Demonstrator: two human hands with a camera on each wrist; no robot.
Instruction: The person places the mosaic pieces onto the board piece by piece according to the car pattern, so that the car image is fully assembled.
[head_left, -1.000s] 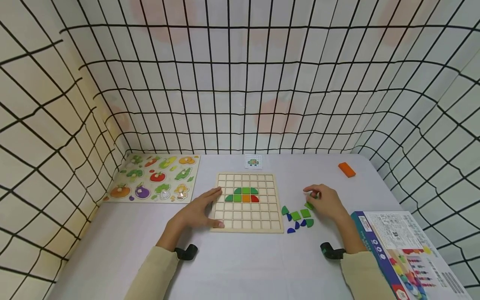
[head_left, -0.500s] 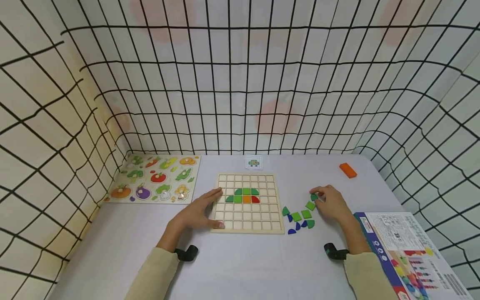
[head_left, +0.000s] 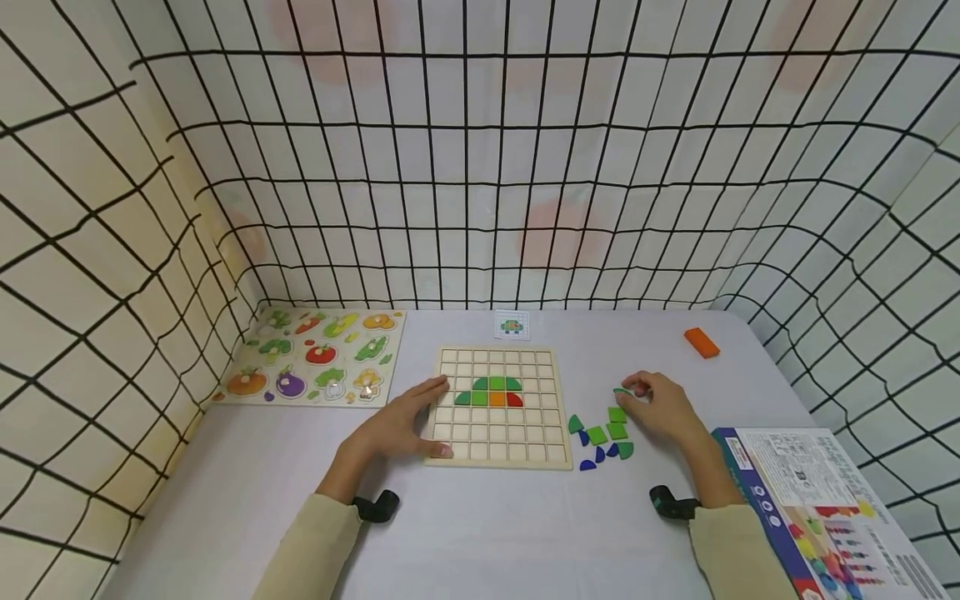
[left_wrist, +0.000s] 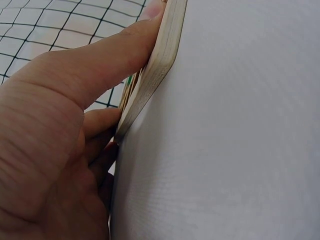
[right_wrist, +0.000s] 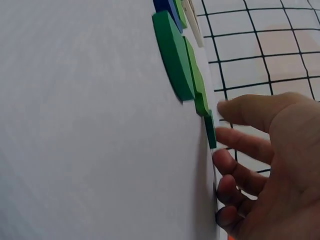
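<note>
Dark green tile (head_left: 620,391): pinched by right hand (head_left: 660,407). Left hand (head_left: 396,427), outspread, rests against left edge of wooden grid board (head_left: 538,427).

The grid board (head_left: 498,432) at centre is pale, matt wood, its edge faintly grained. The green square tile (head_left: 617,431) right of it looks smooth and painted. Matt white cloth (head_left: 525,533) spreads across the lower frame; the sleeve (head_left: 307,542) at lower left is soft beige fabric. At lower right, the box (head_left: 825,500) looks like smooth printed cardboard.
</note>
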